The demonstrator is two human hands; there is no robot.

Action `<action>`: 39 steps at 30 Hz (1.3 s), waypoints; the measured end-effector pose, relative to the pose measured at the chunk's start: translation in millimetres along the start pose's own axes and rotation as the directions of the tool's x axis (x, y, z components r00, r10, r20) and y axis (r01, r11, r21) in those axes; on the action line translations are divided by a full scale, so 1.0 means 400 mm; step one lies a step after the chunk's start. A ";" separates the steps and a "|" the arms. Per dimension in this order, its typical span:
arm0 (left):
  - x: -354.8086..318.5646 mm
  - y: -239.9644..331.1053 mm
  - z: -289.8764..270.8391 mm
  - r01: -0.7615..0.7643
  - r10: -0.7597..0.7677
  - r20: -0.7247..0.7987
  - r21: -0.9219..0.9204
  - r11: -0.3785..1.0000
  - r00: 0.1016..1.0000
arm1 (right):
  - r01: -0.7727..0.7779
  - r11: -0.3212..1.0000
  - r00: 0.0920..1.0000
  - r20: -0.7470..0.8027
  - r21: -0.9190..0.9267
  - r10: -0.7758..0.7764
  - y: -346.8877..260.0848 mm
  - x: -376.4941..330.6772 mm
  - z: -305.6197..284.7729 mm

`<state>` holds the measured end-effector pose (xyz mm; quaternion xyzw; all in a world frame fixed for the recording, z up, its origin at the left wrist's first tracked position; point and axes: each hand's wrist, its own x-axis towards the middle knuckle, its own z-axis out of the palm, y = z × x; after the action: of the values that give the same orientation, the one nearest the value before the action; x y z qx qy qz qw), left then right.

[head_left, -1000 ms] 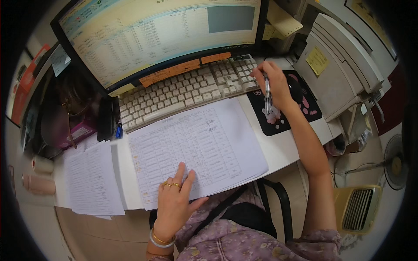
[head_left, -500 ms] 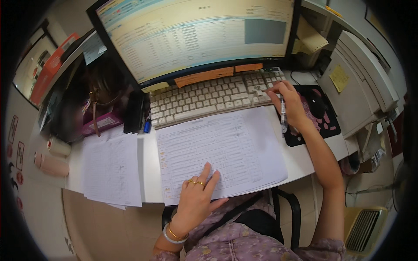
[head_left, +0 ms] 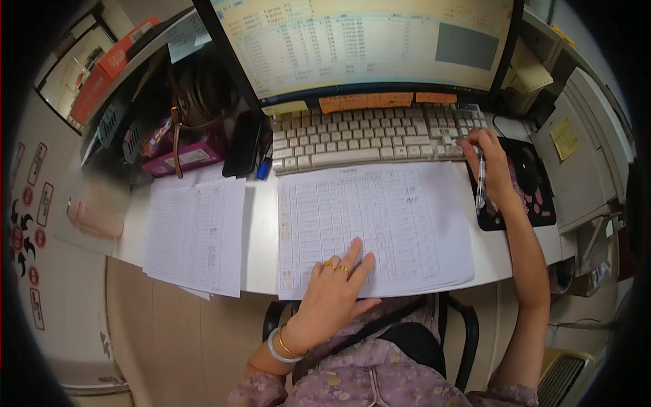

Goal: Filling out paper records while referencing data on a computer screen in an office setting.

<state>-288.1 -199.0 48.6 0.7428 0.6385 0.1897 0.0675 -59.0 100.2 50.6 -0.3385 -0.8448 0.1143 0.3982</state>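
My left hand (head_left: 337,292), with rings and two bangles on its wrist, rests on a stack of printed table sheets (head_left: 434,230). Its fingers are stretched out, index and middle lying on the lower part of the top sheet. At the right end of the beige keyboard (head_left: 359,159), my right hand (head_left: 494,169) hovers over or touches the keys with its fingertips. A pen (head_left: 481,186) is tucked in that hand, its shaft hanging below the palm. Behind the keyboard stands a monitor (head_left: 359,47) showing a table of rows with a grey box.
A second paper stack (head_left: 193,237) lies left, overhanging the desk edge. Beyond it are a purple box (head_left: 190,156), a black phone-like object (head_left: 243,146), a blue-capped marker (head_left: 264,167) and a pink bottle (head_left: 95,217). A mouse (head_left: 530,169) and printer (head_left: 583,142) stand right.
The whole view has shifted, so the desk appears further right and higher. My left hand keeps its place on the sheets, and my right hand stays at the keyboard's right end with the pen.
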 end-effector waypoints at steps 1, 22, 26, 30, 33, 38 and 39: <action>0.002 0.002 -0.002 0.005 -0.005 0.005 -0.011 1.000 1.000 | 0.009 1.000 1.000 -0.006 0.014 -0.009 0.000 0.002 -0.004; 0.023 -0.017 -0.012 0.042 -0.042 -0.001 -0.095 0.995 0.999 | 0.014 1.000 1.000 -0.023 -0.017 -0.014 0.013 0.006 -0.001; 0.051 -0.020 -0.018 0.062 -0.062 0.004 -0.096 0.993 0.998 | -0.025 1.000 0.998 -0.049 -0.003 0.025 0.012 0.015 -0.028; 0.043 -0.013 -0.017 0.057 -0.057 -0.023 0.004 0.998 0.998 | -0.076 0.988 0.978 -0.202 -0.135 0.048 0.064 0.029 -0.070; 0.037 -0.018 -0.024 0.093 -0.093 0.013 0.028 0.995 0.996 | -0.166 0.986 0.974 -0.153 0.010 0.166 0.065 0.027 -0.068; 0.048 -0.016 -0.022 0.063 -0.064 0.009 0.044 0.997 0.998 | 0.016 0.973 0.998 -0.061 -0.229 -0.031 0.044 0.026 -0.061; 0.045 -0.018 -0.021 0.045 -0.044 -0.018 0.049 0.998 0.999 | -0.004 0.980 0.998 -0.055 -0.197 -0.007 0.044 0.029 -0.059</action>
<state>-295.9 -181.2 57.5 0.7283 0.6599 0.1785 0.0480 -38.3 119.1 64.9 -0.3784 -0.8410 0.0205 0.3861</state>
